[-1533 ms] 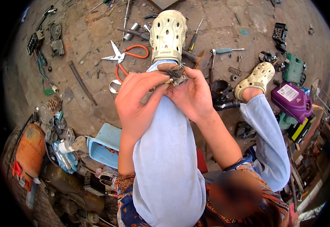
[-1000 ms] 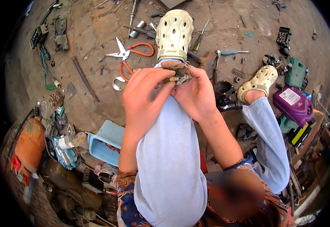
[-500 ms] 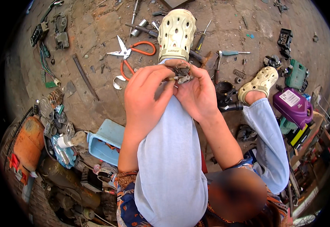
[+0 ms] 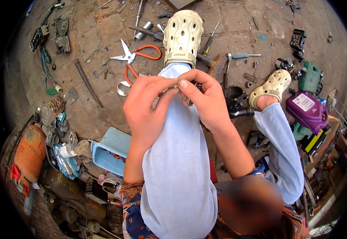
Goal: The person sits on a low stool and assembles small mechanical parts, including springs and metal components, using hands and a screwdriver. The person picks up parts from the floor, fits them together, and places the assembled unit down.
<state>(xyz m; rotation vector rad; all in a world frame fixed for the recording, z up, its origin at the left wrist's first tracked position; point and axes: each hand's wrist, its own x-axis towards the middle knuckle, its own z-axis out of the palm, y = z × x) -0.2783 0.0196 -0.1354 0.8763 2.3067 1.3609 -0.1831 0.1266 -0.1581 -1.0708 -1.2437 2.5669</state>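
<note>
Small metal part (image 4: 189, 93): dark, greyish, mostly hidden; exact shape cannot be told. Pinched between the fingertips of the left hand (image 4: 147, 107) and right hand (image 4: 205, 101), held above the raised knee in pale blue trousers.

Orange-handled scissors (image 4: 135, 57), purple canister (image 4: 306, 111), blue tray (image 4: 111, 153)

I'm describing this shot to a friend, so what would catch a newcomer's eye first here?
First, the two hands meeting at the middle: the left hand and right hand pinch a small metal part over a knee in pale blue trousers. Next, the cream clog at top centre, with orange-handled scissors on the dirt floor to its left. A purple jug stands out at right.
</note>
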